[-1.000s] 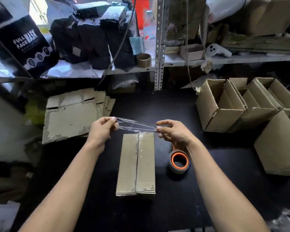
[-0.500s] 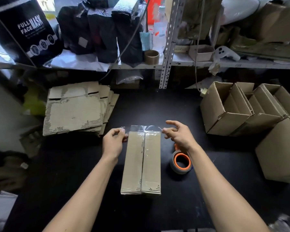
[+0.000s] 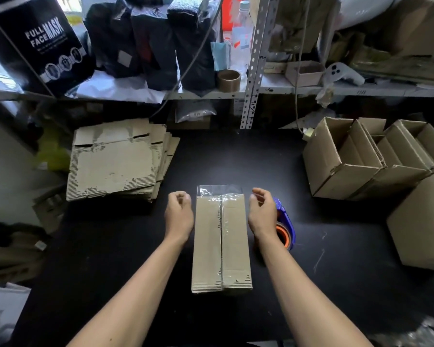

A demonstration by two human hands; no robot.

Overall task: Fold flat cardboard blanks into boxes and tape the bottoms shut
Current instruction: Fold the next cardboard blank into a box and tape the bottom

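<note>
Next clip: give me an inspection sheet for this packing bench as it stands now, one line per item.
Surface: black bench top, scuffed at the right.
Job's things: box bottom up at the centre, flaps closed; clear tape across its far end, overhanging the edge. Blanks stacked at the left. Finished boxes at the right. Tape dispenser beside the box, behind the right wrist.
Clutter: shelf holds a mask carton, dark bags, a tape roll.
Hands: left hand and right hand flank the box, fingers loosely curled, holding nothing.
Cables: a dark one and a pale one hang by the shelf.
Surroundings: metal racking.
</note>
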